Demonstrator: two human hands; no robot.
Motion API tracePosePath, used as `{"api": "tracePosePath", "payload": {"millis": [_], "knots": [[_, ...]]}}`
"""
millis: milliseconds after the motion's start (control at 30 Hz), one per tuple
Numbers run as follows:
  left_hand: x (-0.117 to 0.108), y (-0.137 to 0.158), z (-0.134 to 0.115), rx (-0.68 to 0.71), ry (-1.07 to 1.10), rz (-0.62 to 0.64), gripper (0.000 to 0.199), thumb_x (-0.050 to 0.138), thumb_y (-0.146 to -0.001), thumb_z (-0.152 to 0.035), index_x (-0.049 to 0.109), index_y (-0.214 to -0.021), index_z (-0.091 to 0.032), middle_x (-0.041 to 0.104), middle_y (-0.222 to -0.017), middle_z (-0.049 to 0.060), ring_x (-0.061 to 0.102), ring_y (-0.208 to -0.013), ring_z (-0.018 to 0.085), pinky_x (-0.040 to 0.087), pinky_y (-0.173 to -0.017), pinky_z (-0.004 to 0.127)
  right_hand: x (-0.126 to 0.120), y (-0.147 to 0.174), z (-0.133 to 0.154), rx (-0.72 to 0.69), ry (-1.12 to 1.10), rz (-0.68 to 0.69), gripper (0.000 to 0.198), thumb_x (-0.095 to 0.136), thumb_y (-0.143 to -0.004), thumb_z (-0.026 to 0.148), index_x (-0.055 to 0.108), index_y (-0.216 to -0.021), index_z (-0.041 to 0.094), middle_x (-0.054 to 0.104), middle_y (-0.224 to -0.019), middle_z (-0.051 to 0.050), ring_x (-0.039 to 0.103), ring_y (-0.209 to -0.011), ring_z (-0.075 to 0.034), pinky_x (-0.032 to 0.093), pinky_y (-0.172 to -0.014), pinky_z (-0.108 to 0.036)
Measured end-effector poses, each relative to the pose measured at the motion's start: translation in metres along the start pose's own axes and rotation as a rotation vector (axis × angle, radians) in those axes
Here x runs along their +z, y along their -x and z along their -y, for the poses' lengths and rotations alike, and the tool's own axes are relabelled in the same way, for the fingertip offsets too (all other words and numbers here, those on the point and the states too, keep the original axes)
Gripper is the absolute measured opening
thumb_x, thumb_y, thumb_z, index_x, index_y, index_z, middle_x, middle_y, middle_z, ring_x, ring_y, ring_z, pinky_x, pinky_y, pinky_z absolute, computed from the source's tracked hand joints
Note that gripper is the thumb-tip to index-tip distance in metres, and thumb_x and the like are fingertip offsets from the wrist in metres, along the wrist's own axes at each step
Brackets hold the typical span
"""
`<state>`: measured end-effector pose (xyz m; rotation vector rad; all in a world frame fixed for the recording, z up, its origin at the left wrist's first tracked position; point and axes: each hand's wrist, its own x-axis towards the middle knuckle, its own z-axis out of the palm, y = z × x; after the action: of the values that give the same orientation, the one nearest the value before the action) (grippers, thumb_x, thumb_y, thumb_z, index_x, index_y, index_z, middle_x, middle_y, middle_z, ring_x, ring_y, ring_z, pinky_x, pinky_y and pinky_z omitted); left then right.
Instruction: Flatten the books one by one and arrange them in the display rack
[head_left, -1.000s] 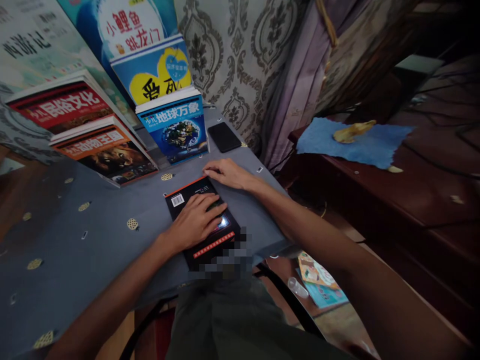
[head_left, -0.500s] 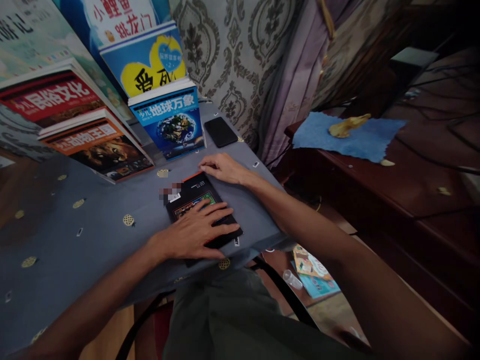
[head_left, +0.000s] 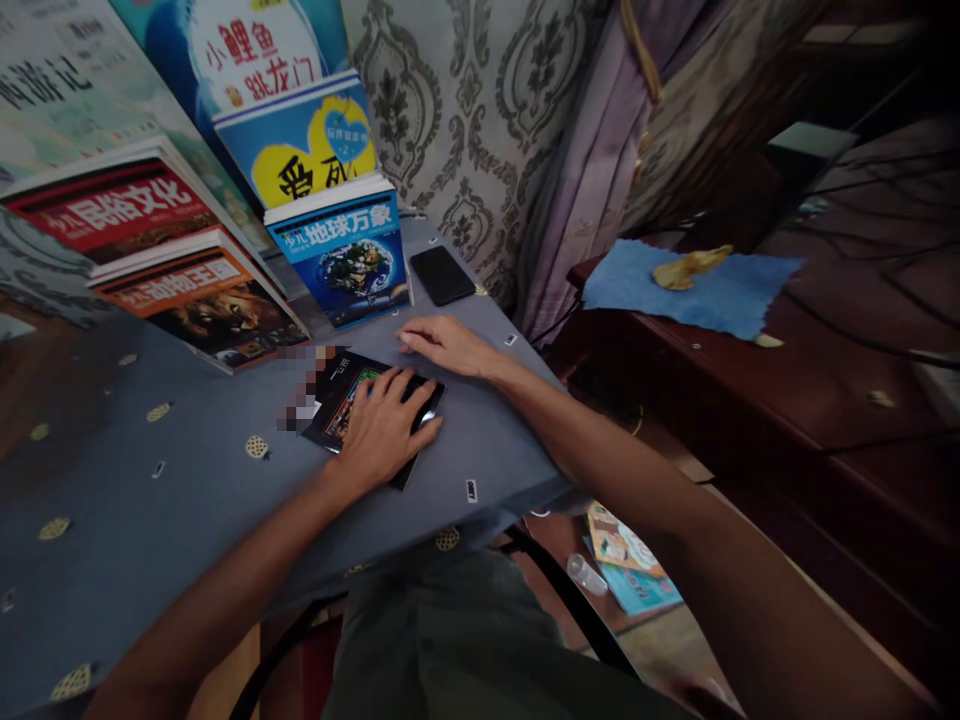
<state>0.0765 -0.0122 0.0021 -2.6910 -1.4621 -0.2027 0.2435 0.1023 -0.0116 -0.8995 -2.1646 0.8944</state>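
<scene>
A thin black book [head_left: 339, 375] with a coloured picture on its cover lies flat on the table, turned at a slant. My left hand [head_left: 382, 425] rests palm down across it, fingers spread, hiding part of the picture. Pixelation blurs the book's left end. To the right of the book, my right hand [head_left: 448, 346] lies on the tablecloth with its fingers loosely curled together; nothing shows in them, and it is apart from the book. A black phone [head_left: 442, 275] lies just beyond the right hand.
Upright books stand at the back: a blue one with a globe [head_left: 356, 265], an orange one with a lion [head_left: 217, 310], and several more. Patterned curtain [head_left: 465, 130] hangs behind. On the dark red furniture [head_left: 637, 345] at right, a blue cloth [head_left: 622, 285] holds a yellowish object [head_left: 690, 268].
The black book has slid left and away from the table's front edge and turned under my left hand, which moved with it. My right hand stays in about the same place.
</scene>
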Motion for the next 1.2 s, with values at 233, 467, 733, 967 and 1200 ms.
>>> {"api": "tracePosePath", "payload": {"millis": [233,467,733,967,1200], "knots": [[0.000,0.001,-0.003,0.011,0.005,0.028,0.041,0.051,-0.099,-0.044,0.058,-0.137,-0.031,0.053,-0.143,0.013,0.043,-0.136,0.035,0.040,-0.105,0.056,-0.005,0.001,0.004,0.029,0.003,0.000,0.036,0.045,-0.100,0.039,0.060,-0.076,0.016,0.069,-0.068,-0.002,0.063,-0.065,-0.014,0.043,-0.068,-0.026],[-0.003,0.003,0.019,0.111,0.117,0.097,0.058,0.050,-0.094,-0.061,0.052,-0.144,-0.031,0.045,-0.152,0.014,0.038,-0.141,0.036,0.034,-0.110,0.061,-0.005,0.003,0.007,0.042,-0.019,0.037,0.031,0.047,-0.099,0.034,0.061,-0.078,0.016,0.070,-0.068,-0.002,0.065,-0.063,-0.014,0.044,-0.065,-0.024],[-0.019,0.025,0.083,0.395,0.237,0.351,0.090,0.065,-0.079,-0.071,0.032,-0.155,-0.038,0.026,-0.166,0.009,0.021,-0.153,0.034,0.020,-0.122,0.057,-0.004,0.003,0.008,0.078,-0.037,0.109,0.025,0.052,-0.098,0.032,0.070,-0.097,0.015,0.073,-0.066,-0.002,0.068,-0.062,-0.015,0.049,-0.066,-0.025],[-0.020,0.036,0.024,0.143,-0.031,0.229,0.071,0.055,-0.092,-0.061,0.039,-0.153,-0.027,0.043,-0.154,0.020,0.041,-0.142,0.043,0.041,-0.107,0.060,-0.001,0.003,0.008,0.035,-0.126,0.113,0.027,0.049,-0.098,0.025,0.069,-0.114,0.015,0.079,-0.095,-0.008,0.073,-0.090,-0.020,0.054,-0.081,-0.031],[-0.017,0.022,-0.016,-0.063,-0.139,0.119,0.070,0.051,-0.090,-0.067,0.056,-0.136,-0.015,0.064,-0.114,0.021,0.062,-0.105,0.038,0.054,-0.081,0.048,0.000,0.003,0.009,-0.020,-0.103,0.063,0.029,0.049,-0.099,0.032,0.070,-0.111,0.016,0.076,-0.104,-0.008,0.069,-0.097,-0.021,0.052,-0.086,-0.033]]}}
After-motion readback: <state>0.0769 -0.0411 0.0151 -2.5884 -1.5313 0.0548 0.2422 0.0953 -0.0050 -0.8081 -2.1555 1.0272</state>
